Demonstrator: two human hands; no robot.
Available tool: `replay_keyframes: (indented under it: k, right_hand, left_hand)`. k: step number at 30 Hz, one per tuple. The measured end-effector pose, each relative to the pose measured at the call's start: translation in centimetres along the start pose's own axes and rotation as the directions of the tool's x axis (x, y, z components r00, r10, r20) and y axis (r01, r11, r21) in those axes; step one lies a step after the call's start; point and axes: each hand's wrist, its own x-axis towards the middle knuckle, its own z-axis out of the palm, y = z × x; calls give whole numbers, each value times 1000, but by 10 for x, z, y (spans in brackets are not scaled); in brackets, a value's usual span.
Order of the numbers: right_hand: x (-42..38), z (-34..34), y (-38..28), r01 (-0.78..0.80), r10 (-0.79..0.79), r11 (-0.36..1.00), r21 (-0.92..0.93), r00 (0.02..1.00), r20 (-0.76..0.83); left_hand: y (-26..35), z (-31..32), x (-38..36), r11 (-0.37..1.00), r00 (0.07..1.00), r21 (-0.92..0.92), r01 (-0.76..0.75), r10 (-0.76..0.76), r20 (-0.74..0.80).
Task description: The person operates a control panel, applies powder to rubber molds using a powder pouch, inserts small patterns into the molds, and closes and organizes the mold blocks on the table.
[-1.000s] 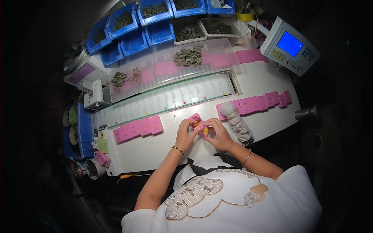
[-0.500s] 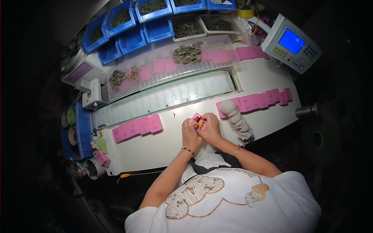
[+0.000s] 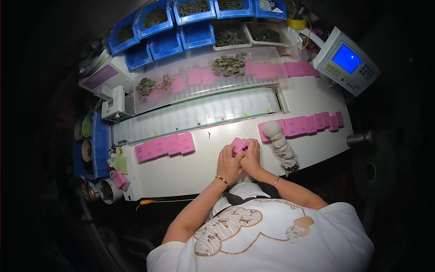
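Observation:
Close to the table's front edge, a small pink box is held between both hands. My left hand has its fingers wrapped round the left side of it. From the right, my right hand grips the same box with curled fingers. A dark opening shows at its right side; the contents are hidden. Left of my hands stands a row of pink boxes with small markings. Another row of pink boxes runs along the right, behind a cloth-wrapped handle. A tiny dark piece lies on the tabletop beyond my hands.
A glass-topped strip crosses the table. Behind it, a clear tray carries piles of dark flat pieces. Blue bins line the back. A control panel with a blue screen stands at the back right; a metal rod projects at right.
The pink box has turned in my hands: its open side with something yellow showed before, and a plain pink face shows now. The whole view has shifted slightly.

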Motion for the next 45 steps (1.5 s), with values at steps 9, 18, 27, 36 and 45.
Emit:
replay_keyframes:
  k: [9,18,27,36,45]
  right_hand:
    - [28,-24,-1,37,-101,973,227,956,275]
    - [55,-57,-14,-321,-75,781,536,804,590]
    - [68,-54,-58,-465,145,508,725,876,460]
    - [54,-50,-61,-590,262,572,569,789,555]
    - [40,-75,-14,-267,204,821,504,963,177]
  left_hand:
    - [-22,-11,9,977,996,-213,21,-38,-79]
    - [-24,-44,20,439,894,-818,372,-406,189]
    - [3,-68,40,943,929,-292,159,-243,-279]
    - [-58,-68,54,909,927,-255,328,-362,-96]
    - [-184,-106,85,815,801,64,576,-546,-245]
